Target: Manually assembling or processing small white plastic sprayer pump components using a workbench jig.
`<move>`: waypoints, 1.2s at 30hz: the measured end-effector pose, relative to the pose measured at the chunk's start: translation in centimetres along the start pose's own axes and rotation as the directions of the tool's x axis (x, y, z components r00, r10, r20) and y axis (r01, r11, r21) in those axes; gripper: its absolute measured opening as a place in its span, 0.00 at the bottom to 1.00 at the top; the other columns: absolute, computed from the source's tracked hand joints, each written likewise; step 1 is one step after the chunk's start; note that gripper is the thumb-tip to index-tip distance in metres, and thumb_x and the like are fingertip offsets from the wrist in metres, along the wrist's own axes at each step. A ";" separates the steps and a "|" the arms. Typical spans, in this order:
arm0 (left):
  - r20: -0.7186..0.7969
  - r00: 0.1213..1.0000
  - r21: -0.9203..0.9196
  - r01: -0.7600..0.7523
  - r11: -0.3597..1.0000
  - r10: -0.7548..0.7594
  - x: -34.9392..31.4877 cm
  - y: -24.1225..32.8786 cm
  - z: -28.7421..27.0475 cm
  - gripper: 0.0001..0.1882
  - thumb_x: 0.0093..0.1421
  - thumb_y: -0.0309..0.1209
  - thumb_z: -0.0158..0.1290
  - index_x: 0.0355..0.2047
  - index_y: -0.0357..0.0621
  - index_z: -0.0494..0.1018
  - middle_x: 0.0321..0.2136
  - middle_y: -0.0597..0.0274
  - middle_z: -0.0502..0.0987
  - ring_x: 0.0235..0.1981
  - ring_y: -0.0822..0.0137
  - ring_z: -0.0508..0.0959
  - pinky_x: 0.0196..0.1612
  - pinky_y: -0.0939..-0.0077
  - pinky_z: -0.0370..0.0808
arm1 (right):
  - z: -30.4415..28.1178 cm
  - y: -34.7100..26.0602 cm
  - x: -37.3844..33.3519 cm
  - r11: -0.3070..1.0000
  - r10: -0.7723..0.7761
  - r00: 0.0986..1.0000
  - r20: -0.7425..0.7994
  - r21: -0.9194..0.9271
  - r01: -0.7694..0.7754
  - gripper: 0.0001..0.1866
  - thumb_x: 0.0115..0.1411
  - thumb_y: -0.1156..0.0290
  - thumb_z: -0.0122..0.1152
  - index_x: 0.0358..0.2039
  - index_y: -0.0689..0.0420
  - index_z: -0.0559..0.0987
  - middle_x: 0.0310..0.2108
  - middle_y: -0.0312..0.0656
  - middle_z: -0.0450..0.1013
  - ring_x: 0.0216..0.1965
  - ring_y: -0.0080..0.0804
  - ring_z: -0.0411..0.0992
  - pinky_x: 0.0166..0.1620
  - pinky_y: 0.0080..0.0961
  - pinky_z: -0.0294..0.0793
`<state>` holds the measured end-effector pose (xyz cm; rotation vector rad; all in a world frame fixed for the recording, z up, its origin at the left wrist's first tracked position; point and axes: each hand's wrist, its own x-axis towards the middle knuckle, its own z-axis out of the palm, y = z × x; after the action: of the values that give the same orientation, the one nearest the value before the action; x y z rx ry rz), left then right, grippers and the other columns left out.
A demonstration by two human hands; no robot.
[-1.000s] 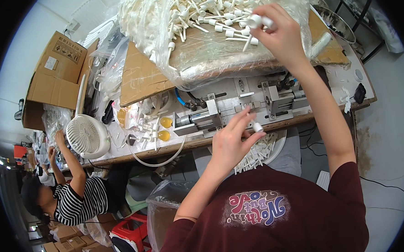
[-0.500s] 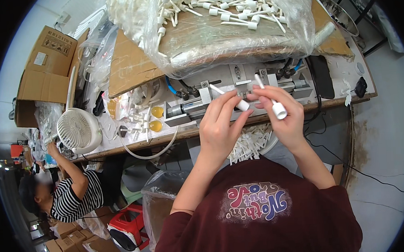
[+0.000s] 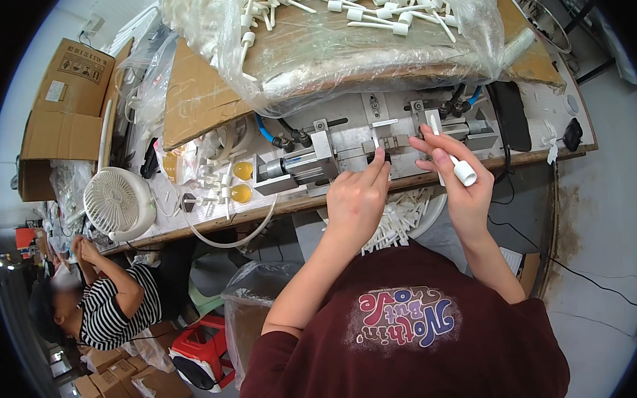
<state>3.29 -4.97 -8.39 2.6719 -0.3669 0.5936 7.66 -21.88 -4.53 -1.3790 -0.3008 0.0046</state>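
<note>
My right hand [image 3: 469, 191] is closed around a white capped stick [image 3: 465, 172], its wide cap toward me and its thin end pointing away past the fingers. My left hand [image 3: 358, 208] reaches to the middle of a metal clamping fixture [image 3: 302, 167], fingers pressed together. Just past its fingertips shows the thin end of another white stick [image 3: 376, 137]; the fingers hide its cap. Below the bench edge, between my forearms, a round white tub [image 3: 438, 211] holds many white pieces [image 3: 399, 220].
A plastic-lined cardboard tray [image 3: 205, 89] at the back holds many capped sticks [image 3: 366, 13]. Left on the bench are a white fan [image 3: 119, 202], yellow round pieces [image 3: 242, 193] and a hose [image 3: 238, 246]. A person in a striped top [image 3: 126, 310] works at far left.
My left hand has turned and brought its stick to the middle of the fixture. My right hand has shifted a little right with its stick. The co-worker's hands have risen.
</note>
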 end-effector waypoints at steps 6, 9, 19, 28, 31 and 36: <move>-0.030 0.999 -0.050 0.039 0.998 -0.040 0.2 0.3 -0.7 0.18 0.48 0.30 0.67 0.40 0.41 0.80 0.44 0.58 0.81 0.27 0.63 0.81 0.28 0.74 0.76 | 1.2 0.7 -0.1 0.999 -0.012 0.999 -0.033 0.042 0.014 0.13 0.69 0.76 0.52 0.51 0.68 0.77 0.54 0.53 0.72 0.53 0.44 0.75 0.49 0.30 0.82; -0.169 0.984 -0.303 0.007 0.953 -0.061 0.6 1.0 -1.4 0.23 0.47 0.33 0.68 0.44 0.40 0.76 0.44 0.57 0.81 0.34 0.61 0.83 0.35 0.72 0.77 | 2.1 1.6 -0.2 0.997 -0.021 0.999 -0.049 0.070 0.024 0.13 0.69 0.76 0.52 0.50 0.69 0.77 0.55 0.54 0.72 0.53 0.43 0.75 0.49 0.31 0.81; -0.150 0.976 -0.449 0.076 0.890 -0.158 0.6 1.6 -2.9 0.22 0.48 0.18 0.65 0.46 0.37 0.78 0.38 0.58 0.78 0.35 0.65 0.82 0.36 0.75 0.80 | 0.9 1.7 0.8 0.893 -0.191 0.977 0.093 -0.396 0.212 0.16 0.65 0.78 0.55 0.53 0.64 0.76 0.54 0.46 0.74 0.53 0.37 0.75 0.53 0.28 0.76; -0.025 0.999 0.014 0.024 1.000 -0.023 -0.7 0.1 0.0 0.14 0.50 0.27 0.64 0.40 0.41 0.81 0.48 0.60 0.81 0.26 0.64 0.80 0.31 0.73 0.76 | -1.3 1.4 -0.1 0.911 -0.324 0.929 0.178 -0.207 0.357 0.32 0.65 0.68 0.53 0.66 0.68 0.59 0.67 0.56 0.56 0.67 0.50 0.59 0.62 0.45 0.67; 0.007 0.999 0.011 0.035 0.999 -0.035 0.2 0.1 -0.5 0.15 0.49 0.29 0.64 0.39 0.43 0.82 0.47 0.63 0.81 0.22 0.63 0.79 0.29 0.73 0.75 | -1.1 1.2 -0.6 0.895 -0.338 0.920 0.196 -0.235 0.379 0.32 0.66 0.68 0.52 0.66 0.67 0.57 0.68 0.57 0.54 0.67 0.51 0.58 0.61 0.46 0.68; 0.025 0.999 -0.015 0.049 0.999 -0.049 0.2 -0.3 -0.5 0.15 0.48 0.30 0.65 0.38 0.47 0.82 0.48 0.66 0.81 0.20 0.61 0.78 0.27 0.72 0.76 | -0.7 1.3 -0.8 0.835 -0.394 0.905 0.158 -0.350 0.425 0.26 0.53 0.82 0.68 0.52 0.65 0.70 0.61 0.58 0.65 0.55 0.47 0.74 0.48 0.30 0.80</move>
<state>3.33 -4.52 -7.94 2.6669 -0.3107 0.5419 7.32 -22.44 -6.10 -1.6746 -0.6916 -0.3755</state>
